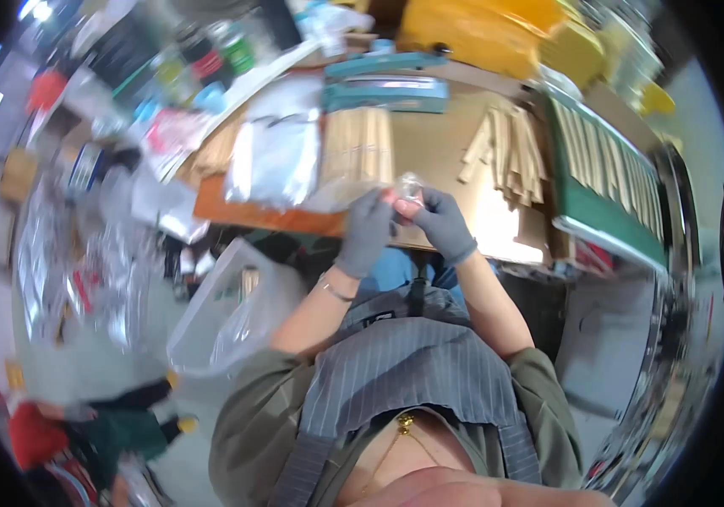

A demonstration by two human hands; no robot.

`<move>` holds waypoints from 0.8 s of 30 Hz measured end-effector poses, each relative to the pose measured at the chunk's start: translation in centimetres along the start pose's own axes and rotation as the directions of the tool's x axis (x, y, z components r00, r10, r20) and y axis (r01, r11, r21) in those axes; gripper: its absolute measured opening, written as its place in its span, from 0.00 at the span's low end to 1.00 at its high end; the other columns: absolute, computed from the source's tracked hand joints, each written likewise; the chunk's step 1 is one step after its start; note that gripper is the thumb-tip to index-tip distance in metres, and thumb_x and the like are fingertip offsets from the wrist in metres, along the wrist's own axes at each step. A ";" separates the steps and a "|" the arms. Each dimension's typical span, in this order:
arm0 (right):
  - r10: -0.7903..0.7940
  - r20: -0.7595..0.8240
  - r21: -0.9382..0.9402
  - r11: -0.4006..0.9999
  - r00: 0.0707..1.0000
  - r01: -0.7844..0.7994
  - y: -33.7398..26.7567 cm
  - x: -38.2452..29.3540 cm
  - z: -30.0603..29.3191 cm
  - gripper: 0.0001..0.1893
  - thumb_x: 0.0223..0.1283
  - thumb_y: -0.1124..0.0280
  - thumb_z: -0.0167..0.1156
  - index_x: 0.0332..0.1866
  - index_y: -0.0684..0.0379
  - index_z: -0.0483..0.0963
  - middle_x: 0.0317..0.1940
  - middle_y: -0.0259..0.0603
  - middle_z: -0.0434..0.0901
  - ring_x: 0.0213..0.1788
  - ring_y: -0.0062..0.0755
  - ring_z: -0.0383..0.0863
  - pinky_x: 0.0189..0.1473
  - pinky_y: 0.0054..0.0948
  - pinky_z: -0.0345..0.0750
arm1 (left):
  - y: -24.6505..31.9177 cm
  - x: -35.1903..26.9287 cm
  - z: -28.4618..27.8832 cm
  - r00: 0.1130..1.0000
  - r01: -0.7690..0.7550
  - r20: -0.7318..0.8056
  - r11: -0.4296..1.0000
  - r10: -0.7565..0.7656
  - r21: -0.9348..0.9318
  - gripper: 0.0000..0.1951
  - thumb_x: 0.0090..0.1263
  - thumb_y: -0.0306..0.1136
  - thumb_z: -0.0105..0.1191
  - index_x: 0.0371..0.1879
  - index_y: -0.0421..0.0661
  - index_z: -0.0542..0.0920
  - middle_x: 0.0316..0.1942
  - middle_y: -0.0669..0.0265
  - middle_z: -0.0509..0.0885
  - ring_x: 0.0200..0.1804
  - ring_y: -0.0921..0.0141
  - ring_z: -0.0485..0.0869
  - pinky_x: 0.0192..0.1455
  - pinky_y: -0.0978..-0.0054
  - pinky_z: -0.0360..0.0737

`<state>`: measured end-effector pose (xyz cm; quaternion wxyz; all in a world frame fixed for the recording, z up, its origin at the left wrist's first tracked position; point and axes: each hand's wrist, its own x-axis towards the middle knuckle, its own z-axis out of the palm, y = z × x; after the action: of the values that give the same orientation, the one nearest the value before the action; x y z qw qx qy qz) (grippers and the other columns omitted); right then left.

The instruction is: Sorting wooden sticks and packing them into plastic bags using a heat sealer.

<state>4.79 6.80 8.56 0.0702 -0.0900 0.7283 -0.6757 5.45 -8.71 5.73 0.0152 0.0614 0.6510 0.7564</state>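
Note:
Both my hands, in grey gloves with bare fingertips, meet over the front edge of the workbench. Between the fingertips of my left hand [367, 229] and my right hand [441, 222] is a small crumpled piece of clear plastic [409, 186]; what it is exactly is too blurred to tell. Just beyond my left hand lies a row of light wooden-looking strips [357, 142], and left of it a stack of clear plastic bags [276, 149]. A loose pile of similar strips [506, 152] lies to the right. Behind the row stands a teal impulse sealer [387, 95].
At the right, a green board [609, 206] carries more strips. Yellow plastic bags [476, 32] lie at the back, and drink bottles [203, 60] stand at the back left. A large clear plastic bag [200, 323] hangs below the bench. Another person [121, 431] is at the lower left.

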 end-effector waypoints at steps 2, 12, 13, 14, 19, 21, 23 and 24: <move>-0.045 -0.243 0.035 0.998 0.969 0.055 1.5 0.0 -2.5 0.16 0.55 0.64 0.63 0.21 0.60 0.66 0.17 0.29 0.68 0.24 0.16 0.65 0.26 0.26 0.66 | 0.7 0.2 -0.8 0.995 0.062 0.078 0.998 -0.062 0.009 0.10 0.72 0.31 0.45 0.45 0.40 0.76 0.30 0.64 0.81 0.34 0.74 0.79 0.35 0.81 0.78; -0.154 -0.446 -0.592 0.790 0.882 -0.161 11.0 -6.8 -10.1 0.32 0.52 0.47 0.62 0.53 0.63 0.69 0.47 0.53 0.74 0.48 0.47 0.74 0.53 0.39 0.71 | 2.7 4.1 3.3 0.905 0.399 0.389 0.664 -0.172 -0.633 0.27 0.71 0.31 0.46 0.69 0.46 0.57 0.31 0.70 0.74 0.34 0.76 0.74 0.37 0.79 0.76; -0.397 -0.360 -0.796 0.603 0.844 -0.056 14.0 -8.1 -11.6 0.33 0.54 0.44 0.58 0.54 0.64 0.68 0.49 0.55 0.71 0.50 0.52 0.71 0.56 0.45 0.67 | 2.5 5.1 2.7 0.916 0.351 0.369 0.763 -0.158 -0.542 0.27 0.71 0.29 0.45 0.69 0.48 0.57 0.32 0.70 0.74 0.35 0.76 0.75 0.39 0.78 0.77; -0.378 -0.132 -0.843 0.529 0.916 0.097 14.0 -8.7 -12.7 0.34 0.56 0.42 0.54 0.57 0.63 0.67 0.55 0.55 0.69 0.57 0.52 0.68 0.61 0.49 0.62 | 1.6 6.6 2.1 0.965 0.254 0.181 0.862 -0.192 -0.439 0.25 0.73 0.31 0.40 0.69 0.51 0.56 0.34 0.64 0.79 0.33 0.71 0.79 0.37 0.70 0.81; -0.483 -0.159 -0.915 0.401 0.861 0.056 15.2 -9.3 -12.0 0.34 0.56 0.44 0.53 0.59 0.62 0.66 0.62 0.53 0.65 0.66 0.49 0.63 0.65 0.52 0.58 | -6.0 13.9 5.7 0.944 -0.312 0.271 0.767 0.186 0.561 0.24 0.73 0.39 0.42 0.62 0.35 0.64 0.55 0.44 0.72 0.57 0.52 0.73 0.59 0.63 0.72; -0.501 -0.171 -0.915 0.400 0.848 0.051 15.5 -9.3 -12.2 0.34 0.56 0.43 0.53 0.59 0.63 0.66 0.61 0.54 0.66 0.65 0.49 0.64 0.65 0.51 0.59 | -9.7 16.4 7.7 0.959 -0.281 0.261 0.476 0.109 0.833 0.26 0.73 0.42 0.43 0.61 0.32 0.65 0.59 0.41 0.69 0.61 0.48 0.69 0.64 0.62 0.67; -0.505 -0.185 -0.914 0.404 0.843 0.042 15.4 -9.1 -12.2 0.35 0.56 0.43 0.53 0.59 0.63 0.66 0.61 0.53 0.66 0.65 0.49 0.65 0.64 0.51 0.59 | -12.8 18.0 8.9 0.964 -0.255 0.201 0.380 0.176 0.889 0.30 0.71 0.47 0.45 0.60 0.32 0.65 0.61 0.40 0.67 0.64 0.46 0.64 0.66 0.59 0.62; -0.510 -0.181 -0.914 0.403 0.841 0.048 15.4 -9.0 -12.4 0.34 0.56 0.44 0.53 0.59 0.63 0.66 0.61 0.53 0.66 0.65 0.49 0.65 0.64 0.51 0.59 | -13.3 18.3 9.7 0.966 -0.241 0.181 0.379 0.187 0.894 0.30 0.71 0.49 0.45 0.60 0.34 0.67 0.61 0.42 0.66 0.65 0.48 0.64 0.65 0.58 0.63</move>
<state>10.22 22.01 -6.03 -0.2692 -0.0844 0.9383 -0.2002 -12.40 4.71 -4.67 -0.1020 0.1618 0.9422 0.2750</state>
